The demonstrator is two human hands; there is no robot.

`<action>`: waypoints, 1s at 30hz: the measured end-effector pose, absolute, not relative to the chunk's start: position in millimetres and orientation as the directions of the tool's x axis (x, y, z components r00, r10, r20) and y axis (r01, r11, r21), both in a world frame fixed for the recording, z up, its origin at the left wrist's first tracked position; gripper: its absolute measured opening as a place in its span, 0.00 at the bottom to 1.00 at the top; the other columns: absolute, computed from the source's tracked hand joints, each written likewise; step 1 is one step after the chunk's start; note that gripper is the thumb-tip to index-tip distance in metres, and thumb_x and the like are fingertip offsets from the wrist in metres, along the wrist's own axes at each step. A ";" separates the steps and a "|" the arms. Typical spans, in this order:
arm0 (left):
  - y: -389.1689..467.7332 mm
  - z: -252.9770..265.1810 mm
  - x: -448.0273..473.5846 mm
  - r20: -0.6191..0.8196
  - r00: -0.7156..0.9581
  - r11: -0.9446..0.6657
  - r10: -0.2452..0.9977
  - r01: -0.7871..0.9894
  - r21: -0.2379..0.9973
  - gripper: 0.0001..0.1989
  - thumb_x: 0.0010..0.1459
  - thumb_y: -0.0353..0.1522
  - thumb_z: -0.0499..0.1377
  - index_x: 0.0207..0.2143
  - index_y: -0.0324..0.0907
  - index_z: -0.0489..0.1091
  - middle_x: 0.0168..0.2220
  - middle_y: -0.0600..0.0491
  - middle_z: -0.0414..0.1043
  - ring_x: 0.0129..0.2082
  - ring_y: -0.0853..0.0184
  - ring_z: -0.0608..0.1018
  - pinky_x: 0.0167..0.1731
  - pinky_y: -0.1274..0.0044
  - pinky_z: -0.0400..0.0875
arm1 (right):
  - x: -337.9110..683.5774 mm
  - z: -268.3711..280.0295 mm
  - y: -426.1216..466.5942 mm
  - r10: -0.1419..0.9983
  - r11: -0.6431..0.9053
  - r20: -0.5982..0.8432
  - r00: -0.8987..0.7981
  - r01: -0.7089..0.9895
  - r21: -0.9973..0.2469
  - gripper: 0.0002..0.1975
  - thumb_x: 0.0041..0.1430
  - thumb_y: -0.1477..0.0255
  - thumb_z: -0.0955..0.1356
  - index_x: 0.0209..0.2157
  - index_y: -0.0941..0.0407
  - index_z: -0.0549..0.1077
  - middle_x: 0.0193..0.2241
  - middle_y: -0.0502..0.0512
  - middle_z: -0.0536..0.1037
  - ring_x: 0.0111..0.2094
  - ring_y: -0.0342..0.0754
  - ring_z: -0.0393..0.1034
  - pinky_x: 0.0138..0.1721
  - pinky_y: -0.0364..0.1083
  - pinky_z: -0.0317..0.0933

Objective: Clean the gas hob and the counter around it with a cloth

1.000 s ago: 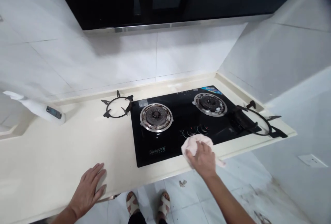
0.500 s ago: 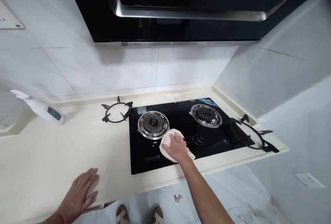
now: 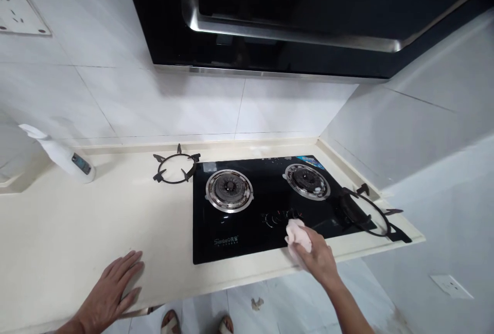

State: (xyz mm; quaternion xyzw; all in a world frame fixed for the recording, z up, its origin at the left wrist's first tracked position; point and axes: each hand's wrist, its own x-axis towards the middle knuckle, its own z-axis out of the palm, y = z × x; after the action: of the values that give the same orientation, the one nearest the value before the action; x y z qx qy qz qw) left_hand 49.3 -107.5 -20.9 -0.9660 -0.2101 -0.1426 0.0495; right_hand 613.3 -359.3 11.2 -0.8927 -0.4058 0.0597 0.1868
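My right hand [image 3: 318, 257] grips a bunched pale pink cloth [image 3: 299, 236] at the front edge of the black glass gas stove [image 3: 247, 241], just by the control knobs [image 3: 281, 217]. Flat on the cream countertop [image 3: 162, 221], to the left of the stove, rests my left hand [image 3: 111, 290] with its fingers apart and nothing in it. Both burners, the left one [image 3: 229, 190] and the right one [image 3: 307, 181], are bare of their grates and look stained, with a bit of white foam on the right one.
One black pan support [image 3: 176, 181] lies on the counter at the stove's left corner. Another pan support [image 3: 370, 213] leans over the right edge. A white spray bottle [image 3: 64, 158] stands at the far left. The dark range hood [image 3: 270, 61] overhangs the stove.
My right hand has moved right and toward the front edge, and the cloth that was spread flat under it is now bunched up in its grip. My left hand stays on the counter.
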 end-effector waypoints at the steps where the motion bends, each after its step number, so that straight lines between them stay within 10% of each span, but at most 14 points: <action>1: -107.3 -22.1 47.8 0.289 0.869 -0.904 0.402 0.426 -0.026 0.26 0.61 0.43 0.56 0.61 0.48 0.63 0.64 0.51 0.62 0.62 0.59 0.66 0.58 0.69 0.61 | 620.4 13.8 -349.7 0.779 -0.591 -0.011 0.627 0.729 -0.346 0.31 0.55 0.57 0.61 0.60 0.50 0.64 0.60 0.56 0.68 0.59 0.56 0.62 0.53 0.54 0.61; 7: -145.4 -19.6 104.7 0.331 0.815 -0.872 0.476 0.486 0.057 0.31 0.59 0.43 0.58 0.63 0.44 0.59 0.63 0.44 0.62 0.64 0.53 0.62 0.60 0.63 0.58 | 638.0 16.2 -299.1 0.802 -0.565 -0.322 0.502 0.813 -0.140 0.39 0.53 0.54 0.64 0.65 0.52 0.58 0.65 0.62 0.59 0.62 0.63 0.55 0.53 0.62 0.57; 13: -227.2 -14.5 303.4 0.238 0.915 -0.920 0.325 0.248 0.305 0.32 0.62 0.39 0.54 0.66 0.43 0.52 0.68 0.43 0.53 0.68 0.55 0.55 0.63 0.60 0.52 | 629.7 12.4 -300.0 0.794 -0.606 -0.158 0.587 0.786 -0.122 0.32 0.57 0.57 0.63 0.62 0.52 0.62 0.63 0.61 0.62 0.59 0.62 0.58 0.52 0.58 0.59; 19: -252.2 -33.1 399.9 0.181 0.935 -0.894 0.305 0.215 0.393 0.32 0.61 0.38 0.57 0.65 0.43 0.54 0.68 0.43 0.53 0.68 0.52 0.55 0.63 0.55 0.49 | 597.3 -0.8 -355.8 0.854 -0.476 0.017 0.520 0.793 -0.379 0.22 0.56 0.62 0.63 0.50 0.56 0.71 0.45 0.60 0.75 0.48 0.56 0.69 0.47 0.51 0.63; 23: -250.6 -38.5 397.1 0.186 0.931 -0.893 0.314 0.223 0.390 0.30 0.61 0.37 0.56 0.65 0.44 0.56 0.68 0.45 0.54 0.68 0.52 0.55 0.63 0.55 0.50 | 625.9 12.8 -385.4 0.655 -0.607 -0.089 0.750 0.453 -0.653 0.21 0.55 0.55 0.62 0.43 0.53 0.72 0.35 0.55 0.78 0.37 0.53 0.73 0.38 0.48 0.66; 26: -250.6 -35.8 396.5 0.159 0.933 -0.895 0.322 0.246 0.372 0.31 0.60 0.36 0.57 0.65 0.44 0.57 0.68 0.45 0.54 0.67 0.52 0.56 0.63 0.55 0.50 | 674.1 40.1 -373.5 0.462 -0.659 -0.016 0.887 0.331 -0.675 0.27 0.53 0.50 0.62 0.46 0.55 0.71 0.38 0.59 0.78 0.40 0.56 0.73 0.40 0.50 0.65; 30: -251.9 -32.9 400.1 0.103 0.937 -0.892 0.334 0.278 0.357 0.32 0.59 0.38 0.57 0.65 0.44 0.56 0.68 0.46 0.53 0.67 0.52 0.56 0.63 0.56 0.49 | 717.9 58.0 -320.3 0.504 -0.722 -0.031 0.863 0.402 -0.563 0.29 0.53 0.52 0.62 0.49 0.58 0.70 0.47 0.64 0.75 0.49 0.57 0.70 0.47 0.49 0.62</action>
State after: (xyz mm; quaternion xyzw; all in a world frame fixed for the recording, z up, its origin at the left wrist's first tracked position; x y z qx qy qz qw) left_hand 400.1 -251.9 -32.9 -0.9692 -0.1578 -0.0809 -0.1709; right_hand 717.9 -320.3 58.0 -0.9235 -0.2453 0.0914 0.2806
